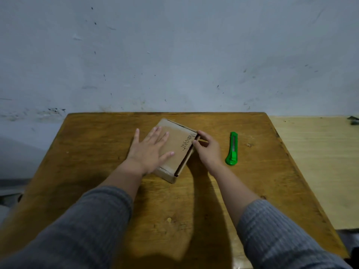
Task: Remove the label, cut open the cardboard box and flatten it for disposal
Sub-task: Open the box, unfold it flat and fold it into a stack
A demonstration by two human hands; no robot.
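Cardboard box (pixel 172 150) mid-table (pixel 97 152), pinned flat by spread left hand (pixel 150 150); right hand (pixel 206 150) pinches its right edge flap. Box should be held steady, flap lifted slowly. Green cutter (pixel 232 149) lies right, untouched.

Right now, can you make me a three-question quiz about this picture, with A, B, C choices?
1. Where is the cutter?
A. On the box
B. On the table, right of the box
C. In a hand

2. What colour is the cutter?
A. Green
B. Red
C. Blue

3. What is the left hand doing?
A. Lying flat on the box
B. Holding the cutter
C. Hanging off the table

Answers:
1 B, it lies on the wooden table, apart from the cardboard box.
2 A, its whole body is bright green.
3 A, straight fingers press the box top while the right hand pinches the box's edge.
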